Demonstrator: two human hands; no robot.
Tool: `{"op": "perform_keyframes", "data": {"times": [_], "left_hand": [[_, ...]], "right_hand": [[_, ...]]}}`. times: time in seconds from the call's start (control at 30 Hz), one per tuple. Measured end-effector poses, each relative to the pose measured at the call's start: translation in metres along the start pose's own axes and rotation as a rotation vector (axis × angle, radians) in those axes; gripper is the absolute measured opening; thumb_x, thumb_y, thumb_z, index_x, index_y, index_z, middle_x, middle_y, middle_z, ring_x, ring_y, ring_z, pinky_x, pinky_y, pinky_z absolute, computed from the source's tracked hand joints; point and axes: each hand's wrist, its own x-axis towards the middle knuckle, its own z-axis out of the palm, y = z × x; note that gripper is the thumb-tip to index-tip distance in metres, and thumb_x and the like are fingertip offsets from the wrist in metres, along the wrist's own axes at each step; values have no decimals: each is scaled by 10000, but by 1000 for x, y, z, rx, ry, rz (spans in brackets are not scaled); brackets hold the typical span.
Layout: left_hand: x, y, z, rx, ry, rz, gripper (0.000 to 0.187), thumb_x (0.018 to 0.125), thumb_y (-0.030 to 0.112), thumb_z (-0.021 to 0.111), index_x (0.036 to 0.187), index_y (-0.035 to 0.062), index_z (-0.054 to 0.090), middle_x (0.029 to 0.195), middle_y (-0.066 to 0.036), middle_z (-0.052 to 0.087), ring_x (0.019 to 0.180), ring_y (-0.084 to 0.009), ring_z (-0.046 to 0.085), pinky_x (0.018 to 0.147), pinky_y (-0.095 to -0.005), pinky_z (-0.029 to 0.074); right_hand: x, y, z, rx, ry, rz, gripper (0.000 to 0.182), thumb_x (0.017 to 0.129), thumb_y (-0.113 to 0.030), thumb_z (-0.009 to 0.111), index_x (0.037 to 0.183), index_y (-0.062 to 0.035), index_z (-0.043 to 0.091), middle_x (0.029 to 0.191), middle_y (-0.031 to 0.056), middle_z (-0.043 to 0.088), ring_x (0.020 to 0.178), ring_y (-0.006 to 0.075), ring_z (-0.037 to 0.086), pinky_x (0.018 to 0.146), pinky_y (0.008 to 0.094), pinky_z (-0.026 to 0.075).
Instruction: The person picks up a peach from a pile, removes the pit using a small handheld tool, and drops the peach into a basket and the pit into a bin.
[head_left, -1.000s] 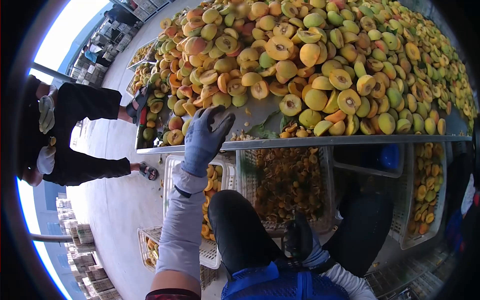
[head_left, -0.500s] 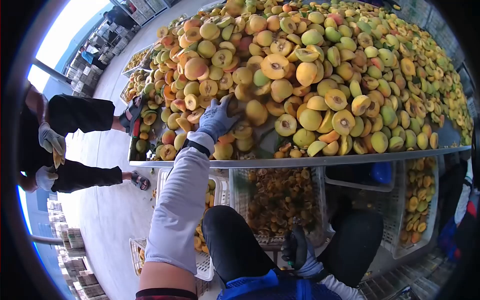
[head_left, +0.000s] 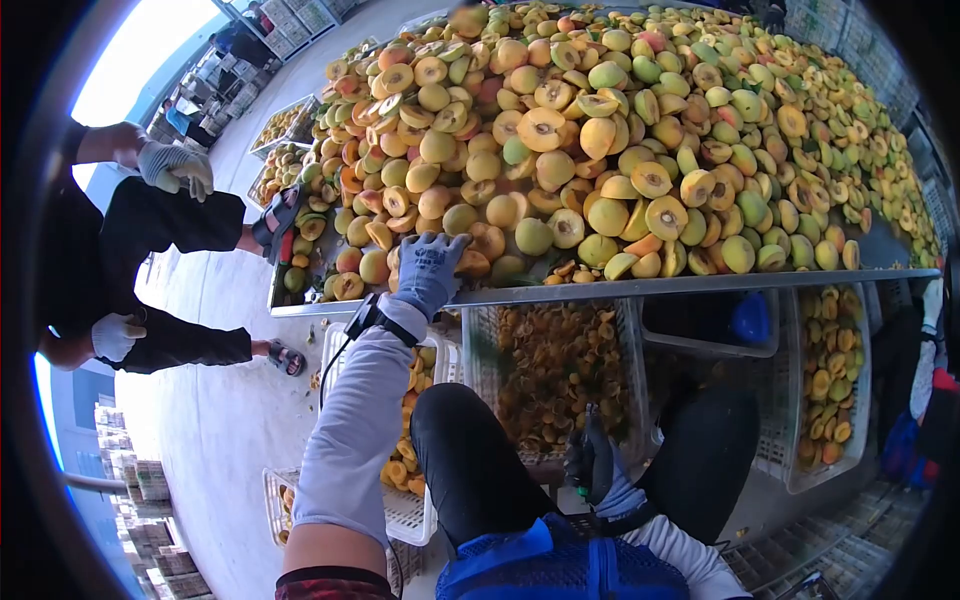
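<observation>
A large heap of yellow-green peach-like fruit, many of them halved (head_left: 541,129), covers the metal table (head_left: 600,291). My left hand (head_left: 430,268), in a grey-blue glove, lies at the near edge of the heap with its fingers curled over fruit; what is under the fingers is partly hidden. My right hand (head_left: 603,470), in a grey and dark glove, is low between my knees, closed around a small tool with a bit of green, mostly hidden by the fingers.
Under the table are a crate of dark fruit pieces (head_left: 640,400), a crate with a blue object (head_left: 751,319) and a crate of halves (head_left: 866,400). Another person's gloved hands (head_left: 176,170) are at the left. A person's sleeve (head_left: 925,375) shows at the right.
My left hand has drawn back toward the table's edge. The co-worker's upper hand has risen and moved right, and the piece it held no longer shows. The view has shifted slightly.
</observation>
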Motion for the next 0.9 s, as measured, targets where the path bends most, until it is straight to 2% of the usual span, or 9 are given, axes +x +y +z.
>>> {"op": "perform_keyframes", "data": {"times": [0.17, 0.2, 0.33, 0.47, 0.53, 0.6, 0.67, 0.77, 0.9], "left_hand": [[-27, 38, -19, -371, 467, -51, 410, 705, 222, 688, 1085, 149, 550, 1023, -93, 575, 910, -312, 563, 731, -387, 474], [-39, 51, -32, -380, 458, -50, 410, 705, 222, 688, 1085, 149, 550, 1023, -93, 575, 910, -312, 563, 731, -387, 474], [-93, 102, -50, -1580, 105, -184, 370, 788, 163, 677, 1095, 17, 531, 880, -64, 610, 788, -144, 584, 724, -270, 470], [-145, 150, -62, -1717, -86, -178, 307, 844, 138, 627, 1086, -27, 535, 924, -51, 597, 837, -89, 543, 743, -232, 451], [-156, 155, -71, -1711, -106, -185, 332, 870, 159, 604, 1135, -24, 526, 971, -56, 596, 888, -95, 538, 784, -238, 443], [-161, 149, -70, -2025, -134, -273, 371, 891, 206, 585, 1178, -19, 515, 1005, -60, 594, 929, -96, 530, 824, -244, 429], [-162, 146, -73, -2095, -136, -251, 382, 904, 237, 567, 1180, -23, 519, 1021, -59, 593, 947, -97, 525, 844, -253, 423], [-166, 149, -65, -1875, -176, -278, 361, 920, 289, 537, 1104, -21, 555, 974, -45, 596, 904, -112, 546, 804, -244, 438], [-169, 161, -65, -2136, -8, -608, 275, 903, 224, 563, 1029, -20, 561, 912, -35, 598, 858, -132, 571, 734, -255, 467]], "right_hand": [[-4, 7, 7, -28, -15, -155, 414, 847, -513, 552, 829, -100, 548, 571, -5, 499, 452, 118, 491, 409, 240, 386], [-7, 4, 7, -25, -4, -149, 414, 847, -513, 552, 829, -100, 548, 571, -5, 499, 452, 118, 491, 409, 240, 386], [-17, -2, 17, -59, -99, -451, 240, 888, -244, 569, 998, -31, 558, 746, 39, 582, 618, 113, 572, 542, 240, 473], [-31, -25, 45, -535, -62, -1025, 260, 813, -36, 626, 1052, -25, 521, 827, 51, 579, 664, 77, 566, 512, 231, 465], [-40, -30, 46, -350, -118, -949, 292, 800, -51, 649, 1059, -22, 517, 856, 53, 571, 710, 81, 557, 581, 219, 466], [-50, -42, 39, -453, -268, -509, 307, 801, -69, 656, 1071, -21, 517, 901, 52, 569, 812, 98, 558, 699, 217, 463], [-48, -40, 39, -476, -396, -533, 315, 833, -28, 607, 1130, -11, 502, 843, 28, 598, 658, 68, 570, 557, 203, 458], [-49, -32, 48, -790, -363, -852, 303, 827, -47, 623, 1105, -8, 509, 767, 10, 584, 628, 92, 572, 559, 212, 452], [-66, -18, 44, -1316, 15, -1243, 266, 799, -205, 655, 938, -32, 509, 723, 170, 585, 653, 347, 607, 537, 391, 465]]}}
